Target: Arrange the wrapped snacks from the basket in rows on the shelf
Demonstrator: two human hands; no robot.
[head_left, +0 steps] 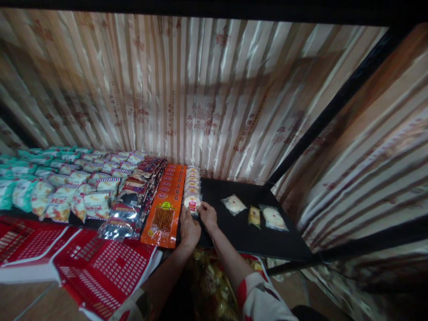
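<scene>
Between my hands is a round white snack in a clear wrapper with a red and white label. It lies at the front end of a row of similar wrapped round snacks. My left hand grips its lower left edge, fingers pointing up along it. From the right side, my right hand pinches its edge with bent fingers. Directly left of the row lie long orange packets of brown stick snacks. Three loose wrapped pieces lie to the right: a white round one, a small yellowish one and another white one.
Dark shiny packets, white striped bags and teal bags fill the left of the black shelf. Red baskets stand below its front edge. Black frame bars and a pleated curtain enclose it.
</scene>
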